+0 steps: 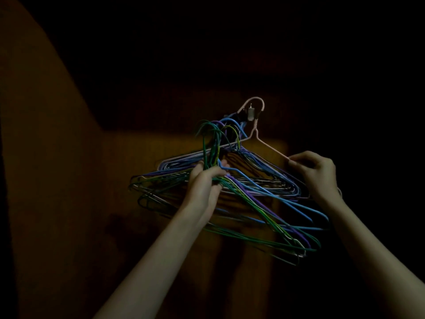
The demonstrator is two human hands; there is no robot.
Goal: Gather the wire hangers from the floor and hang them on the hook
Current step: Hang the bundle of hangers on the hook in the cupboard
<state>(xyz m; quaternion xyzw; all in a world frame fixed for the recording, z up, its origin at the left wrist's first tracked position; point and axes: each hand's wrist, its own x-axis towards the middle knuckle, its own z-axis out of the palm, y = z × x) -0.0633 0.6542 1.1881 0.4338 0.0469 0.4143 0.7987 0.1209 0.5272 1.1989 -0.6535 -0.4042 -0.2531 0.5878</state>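
Up by the dark wall, a small metal hook (250,112) has one pink hanger (257,134) already looped over it. Right hand (315,172) pinches that hanger's sloping shoulder wire between thumb and fingertips. Left hand (205,178) is closed round a tangled bundle (241,187) of blue, green and purple wire hangers, gripping them at the necks just below their curved tops. Bundle hangs in the air below and left of the hook, frames splayed down to the right; a few blue tops sit close to the hook, can't tell in this light whether they're on it.

Handling, as a guess: each hanger is light, thin and springy, but together they snag and fan out, and the coated wire looks smooth enough to slide in the fist. Best hold is where the left hand has it, at the bunched necks, so the tops stay lined up. Holding by a bottom bar would let them swing and twist. Hook looks small, so feeding on a few tops at a time seems safer than all at once. Room very dim, floor not visible.
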